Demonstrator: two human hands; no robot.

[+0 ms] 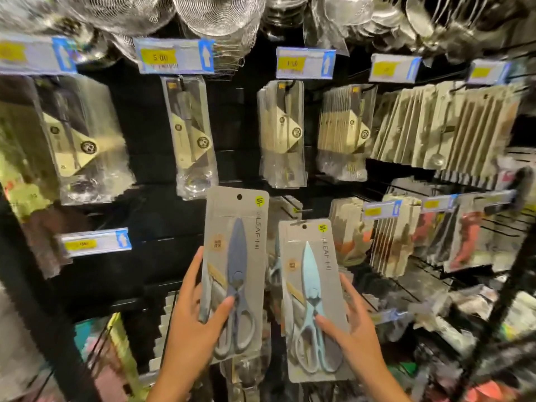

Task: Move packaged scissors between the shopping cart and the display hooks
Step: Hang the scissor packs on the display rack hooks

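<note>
Two scissor packs, upright — hang-holes topmost.
Left hand (200, 329) grips grey scissors pack (235, 274); right hand (353, 329) grips blue scissors pack (314, 300) — nearer the display hook (301, 211).

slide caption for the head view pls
Left hand holds grey-blue packaged scissors, right hand light-blue ones, before display hooks.

Left hand (200, 323) held grey-carded dark-blue scissors pack (235, 274) at 6 o'clock; right hand (352, 329) held grey-carded light-blue scissors pack (314, 300) just beside, at its 3 o'clock. Behind, at 12 o'clock, clear-bagged utensil packs (282, 132) hung under yellow price tags (304, 62).
</note>
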